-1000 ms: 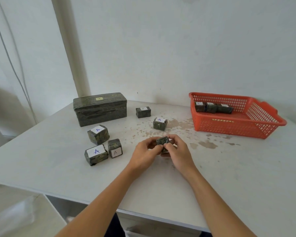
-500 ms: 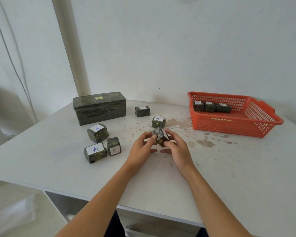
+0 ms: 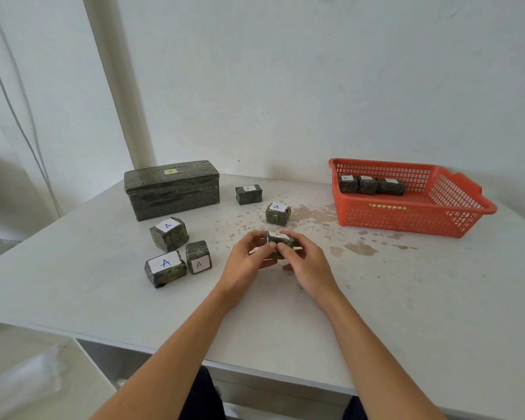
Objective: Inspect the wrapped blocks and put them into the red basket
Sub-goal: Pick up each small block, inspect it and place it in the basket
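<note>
A small dark wrapped block [image 3: 280,239] with a white label on top sits between both hands just above the table's middle. My left hand [image 3: 246,261] pinches its left side and my right hand [image 3: 307,262] pinches its right side. The red basket [image 3: 455,219] stands at the back right with three wrapped blocks [image 3: 370,184] lined along its far wall. Several more labelled blocks lie on the table: one [image 3: 278,214] just beyond my hands, one [image 3: 248,194] farther back, and three at the left [image 3: 169,233] [image 3: 164,268] [image 3: 198,256].
A long wrapped box [image 3: 172,189] with a small yellow label stands at the back left of the white table [image 3: 406,298]. Brown stains mark the tabletop near the basket. A wall and a pipe rise behind the table.
The block has been turned in my fingers from a tilted, corner-up pose to lying level with its white label facing up. Both hands stay in about the same place.
</note>
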